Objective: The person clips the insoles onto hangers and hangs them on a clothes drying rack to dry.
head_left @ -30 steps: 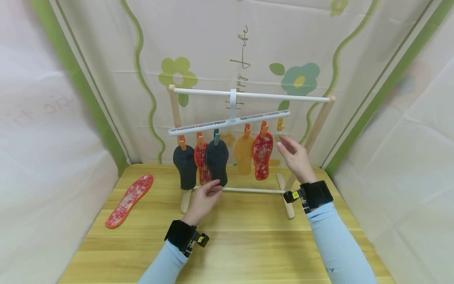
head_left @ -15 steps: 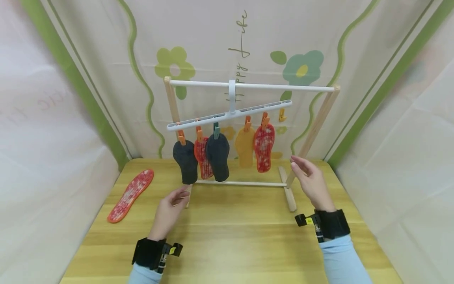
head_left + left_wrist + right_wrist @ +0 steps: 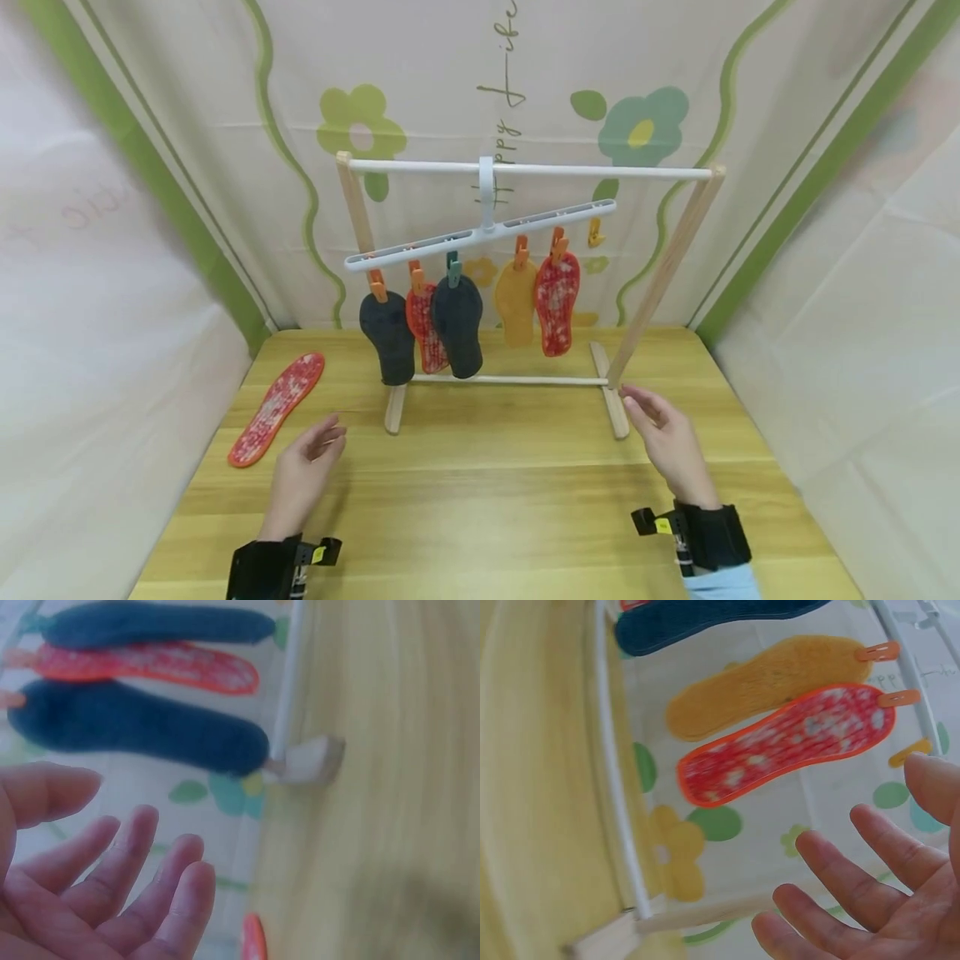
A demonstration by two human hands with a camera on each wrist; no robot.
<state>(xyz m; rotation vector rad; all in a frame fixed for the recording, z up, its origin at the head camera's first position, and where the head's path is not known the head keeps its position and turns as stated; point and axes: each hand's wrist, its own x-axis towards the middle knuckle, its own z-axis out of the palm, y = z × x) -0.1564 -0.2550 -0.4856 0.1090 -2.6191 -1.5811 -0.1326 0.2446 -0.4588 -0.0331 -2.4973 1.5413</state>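
Note:
My left hand hovers over the table's left side with loosely bent fingers and nothing in it. Just beyond it lies a red patterned insole. My right hand, also holding nothing, is beside the rack's right foot. Between the hands, a pale clip hanger hangs tilted, its right end higher. Clipped under it are a dark insole, a red insole partly hidden by another dark insole, a yellow insole and a red insole. A yellow clip at the right end holds nothing.
The wooden rack with its white top rod stands at the back of the wooden table. Its feet stick out toward the front. Patterned fabric walls enclose the back and both sides.
My left hand has moved left, from below the middle dark insole toward the red insole on the table. My right hand has dropped away from the yellow clip. The view has shifted slightly.

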